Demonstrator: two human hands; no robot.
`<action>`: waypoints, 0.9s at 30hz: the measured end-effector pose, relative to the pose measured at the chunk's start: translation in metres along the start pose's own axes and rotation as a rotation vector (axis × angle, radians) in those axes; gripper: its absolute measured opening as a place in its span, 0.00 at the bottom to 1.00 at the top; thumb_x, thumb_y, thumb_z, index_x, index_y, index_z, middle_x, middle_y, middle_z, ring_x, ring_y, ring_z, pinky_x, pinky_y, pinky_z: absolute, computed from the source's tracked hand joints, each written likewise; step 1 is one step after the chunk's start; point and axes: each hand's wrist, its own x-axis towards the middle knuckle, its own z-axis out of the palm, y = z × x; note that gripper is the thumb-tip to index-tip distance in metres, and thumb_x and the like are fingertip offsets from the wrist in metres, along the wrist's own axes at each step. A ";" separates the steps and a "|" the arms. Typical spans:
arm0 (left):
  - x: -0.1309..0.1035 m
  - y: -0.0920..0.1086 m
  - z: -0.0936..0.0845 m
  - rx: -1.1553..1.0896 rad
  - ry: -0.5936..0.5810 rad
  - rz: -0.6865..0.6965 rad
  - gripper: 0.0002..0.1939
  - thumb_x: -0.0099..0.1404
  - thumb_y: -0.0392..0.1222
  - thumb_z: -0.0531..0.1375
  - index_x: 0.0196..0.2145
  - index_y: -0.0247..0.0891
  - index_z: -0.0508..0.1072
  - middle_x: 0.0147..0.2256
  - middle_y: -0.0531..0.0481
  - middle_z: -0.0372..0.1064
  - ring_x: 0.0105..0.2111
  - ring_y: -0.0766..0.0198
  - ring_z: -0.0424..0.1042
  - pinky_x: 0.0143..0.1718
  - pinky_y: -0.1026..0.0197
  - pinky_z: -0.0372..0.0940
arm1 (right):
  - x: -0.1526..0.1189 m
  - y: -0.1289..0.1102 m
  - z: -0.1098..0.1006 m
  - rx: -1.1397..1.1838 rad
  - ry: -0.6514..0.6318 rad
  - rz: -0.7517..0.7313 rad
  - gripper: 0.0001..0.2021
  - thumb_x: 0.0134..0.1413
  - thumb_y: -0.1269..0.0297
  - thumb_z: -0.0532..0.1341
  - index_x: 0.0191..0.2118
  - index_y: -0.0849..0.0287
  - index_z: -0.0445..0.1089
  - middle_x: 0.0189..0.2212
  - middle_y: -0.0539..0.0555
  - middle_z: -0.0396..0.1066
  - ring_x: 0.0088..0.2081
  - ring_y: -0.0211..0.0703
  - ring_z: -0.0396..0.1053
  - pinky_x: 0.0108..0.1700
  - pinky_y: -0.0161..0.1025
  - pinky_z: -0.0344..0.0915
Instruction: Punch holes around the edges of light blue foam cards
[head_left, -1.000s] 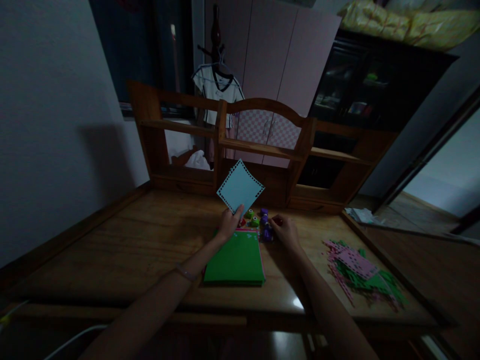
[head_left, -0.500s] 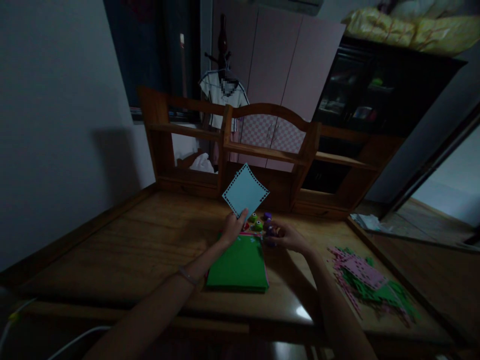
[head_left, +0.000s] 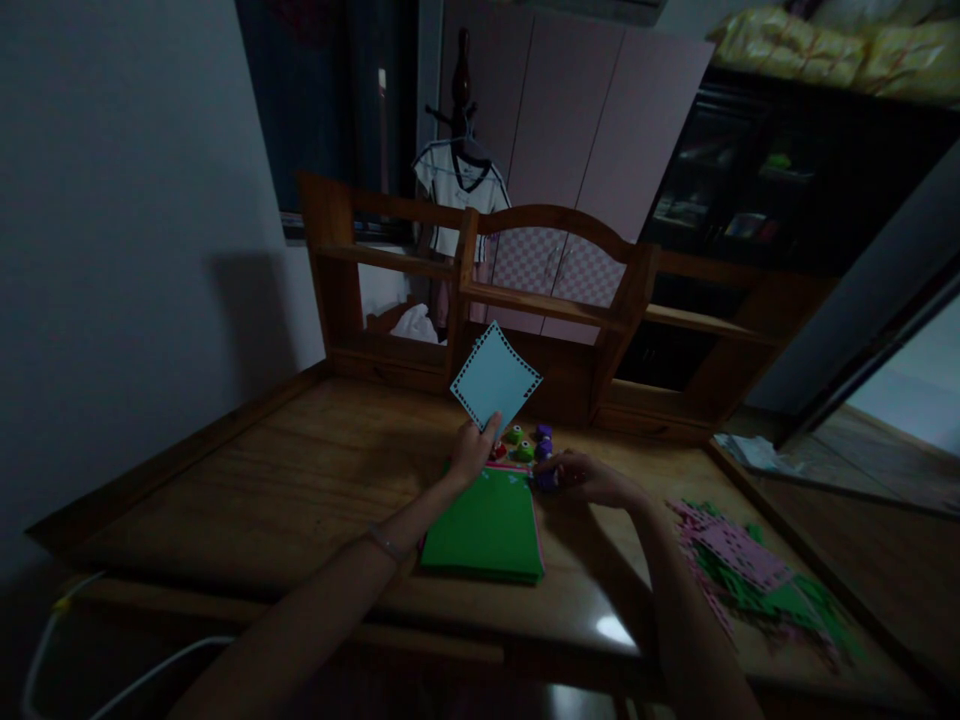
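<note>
Wood made up the worktop (head_left: 300, 480), the widest surface here, with a raised border along its left and right edges. Along its far edge stood a wooden shelf unit (head_left: 540, 299), arched over its middle section. Toward the worktop's right edge lay a loose heap of pink and green paper scraps (head_left: 742, 555), a pink piece full of holes on top. Near the middle of the front edge sat a stack of green sheets (head_left: 484, 535), with pink showing at its far and right edges and pale marks by its far right corner. Above the far part of the worktop, in front of the shelf unit, rose a light-blue sheet (head_left: 496, 375), corner up like a diamond, its edges lined with small holes. The left hand (head_left: 472, 447) gripped its lowest corner, thumb on the face. The right hand (head_left: 592, 480) was curled beside the green stack's far right corner, at the purple pieces (head_left: 544, 435); whether it gripped anything I cannot tell. Left of these, past the stack's far edge, were 2 green figures (head_left: 523, 452) with white eyes and 1 red object (head_left: 497, 452), partly hidden by the left hand. Around the left wrist was a thin bracelet (head_left: 385, 543).
</note>
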 end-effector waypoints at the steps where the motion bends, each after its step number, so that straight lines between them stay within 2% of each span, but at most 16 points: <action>1: 0.000 0.000 0.000 0.002 0.001 0.008 0.23 0.61 0.59 0.51 0.22 0.35 0.67 0.17 0.53 0.62 0.19 0.67 0.63 0.21 0.66 0.55 | 0.000 0.000 0.001 -0.004 -0.006 -0.005 0.22 0.38 0.68 0.65 0.45 0.51 0.73 0.37 0.51 0.70 0.33 0.41 0.65 0.36 0.36 0.63; 5: 0.002 -0.003 0.000 0.011 -0.003 -0.001 0.23 0.61 0.59 0.51 0.22 0.35 0.67 0.17 0.53 0.62 0.19 0.67 0.63 0.22 0.66 0.55 | 0.002 0.001 0.004 -0.031 0.011 -0.016 0.22 0.37 0.66 0.67 0.45 0.51 0.73 0.38 0.51 0.70 0.33 0.41 0.66 0.37 0.37 0.63; 11: 0.001 -0.005 0.001 -0.029 -0.033 -0.058 0.24 0.60 0.60 0.51 0.21 0.36 0.65 0.17 0.54 0.61 0.17 0.68 0.62 0.20 0.66 0.55 | 0.004 -0.005 0.010 -0.009 0.078 0.006 0.20 0.37 0.62 0.68 0.42 0.52 0.74 0.30 0.50 0.72 0.30 0.43 0.66 0.32 0.37 0.63; 21: 0.002 -0.005 0.001 -0.039 -0.027 -0.066 0.23 0.60 0.59 0.51 0.21 0.36 0.65 0.17 0.53 0.62 0.17 0.67 0.62 0.20 0.66 0.54 | 0.005 0.000 0.015 -0.112 0.054 0.032 0.20 0.37 0.52 0.68 0.40 0.55 0.74 0.22 0.47 0.67 0.24 0.37 0.62 0.24 0.32 0.54; 24: 0.002 -0.004 0.002 -0.060 -0.025 -0.062 0.23 0.59 0.60 0.52 0.21 0.36 0.65 0.17 0.54 0.61 0.17 0.68 0.61 0.20 0.67 0.54 | 0.004 0.001 0.016 -0.051 0.018 0.037 0.24 0.35 0.53 0.69 0.42 0.54 0.72 0.22 0.46 0.68 0.24 0.37 0.63 0.25 0.32 0.55; 27: 0.002 -0.002 0.002 -0.079 -0.021 -0.069 0.23 0.59 0.60 0.52 0.21 0.36 0.65 0.16 0.54 0.60 0.16 0.68 0.60 0.19 0.67 0.54 | 0.004 0.002 0.018 0.031 -0.009 0.044 0.24 0.37 0.54 0.68 0.43 0.55 0.71 0.23 0.47 0.68 0.24 0.38 0.64 0.25 0.32 0.57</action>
